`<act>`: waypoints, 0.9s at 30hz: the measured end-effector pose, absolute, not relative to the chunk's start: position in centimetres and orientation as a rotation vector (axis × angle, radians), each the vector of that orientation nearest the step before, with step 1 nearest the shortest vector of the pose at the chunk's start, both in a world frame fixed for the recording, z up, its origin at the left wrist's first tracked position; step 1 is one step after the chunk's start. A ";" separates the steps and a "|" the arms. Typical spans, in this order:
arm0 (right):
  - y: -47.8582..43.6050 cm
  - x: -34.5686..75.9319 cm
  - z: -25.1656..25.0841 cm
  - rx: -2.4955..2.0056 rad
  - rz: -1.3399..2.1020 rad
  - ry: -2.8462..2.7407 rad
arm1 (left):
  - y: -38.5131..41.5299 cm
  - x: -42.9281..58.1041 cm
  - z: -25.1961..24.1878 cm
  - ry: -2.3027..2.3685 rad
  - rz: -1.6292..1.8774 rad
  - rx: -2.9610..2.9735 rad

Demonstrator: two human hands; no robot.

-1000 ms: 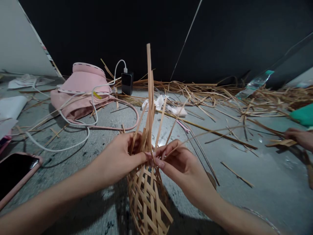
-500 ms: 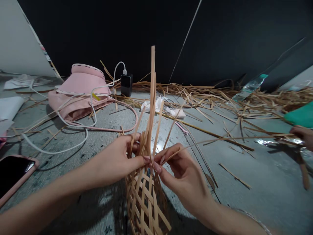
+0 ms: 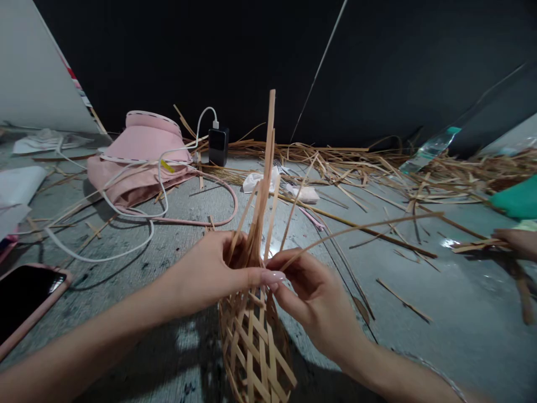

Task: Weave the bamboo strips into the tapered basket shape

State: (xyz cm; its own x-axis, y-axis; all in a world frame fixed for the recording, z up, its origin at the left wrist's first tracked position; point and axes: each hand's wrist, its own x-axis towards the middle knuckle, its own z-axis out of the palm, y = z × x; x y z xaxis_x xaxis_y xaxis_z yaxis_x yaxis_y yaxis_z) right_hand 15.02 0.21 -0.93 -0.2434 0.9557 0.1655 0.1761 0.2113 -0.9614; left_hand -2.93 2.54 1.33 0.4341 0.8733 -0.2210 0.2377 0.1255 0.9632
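**Woven strip piece held at its neck between two hands**

The woven piece is located at the lower centre of the view, directly before the person; an open lattice of flat tan strips is seen in its body. Whether its lower end is supported by the grey surface cannot be told. Above the neck, a bundle of upright strips is gathered, with shorter ends splayed at either side.

The neck is gripped by the left hand, thumb laid across the front, fingers partly hidden behind the strips. By the right hand, a thin strip is pinched between thumb and forefinger; its free end is extended to the right. The two hands are brought together, thumb tips touching or nearly so.

To the left, a pink visor hat is crossed by a white cable, which is plugged into a black power bank. A phone is placed nearer the left forearm. Loose strips are heaped along the dark wall, with a clear bottle tilted among them. At the right edge, a few strips are held by another person's hand, beside a green object.
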 end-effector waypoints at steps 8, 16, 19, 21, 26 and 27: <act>0.4 15.2 -0.8 -1.038 1.229 -1.582 | 2.4 -2.5 1.2 1.164 0.652 1.369; 0.7 15.3 -0.6 -1.062 1.408 -1.410 | 2.4 -2.4 1.1 1.192 0.694 1.354; 0.9 15.4 -0.8 -1.048 1.481 -1.323 | 2.5 -2.5 1.2 1.174 0.686 1.354; 1.0 15.4 -0.9 -1.054 1.509 -1.280 | 2.6 -2.6 1.2 1.108 0.695 1.326; 1.1 15.4 -1.1 -1.071 1.511 -1.248 | 2.9 -2.8 1.0 1.024 0.664 1.291; 1.1 15.4 -1.1 -1.073 1.515 -1.238 | 2.9 -2.8 0.9 1.038 0.660 1.297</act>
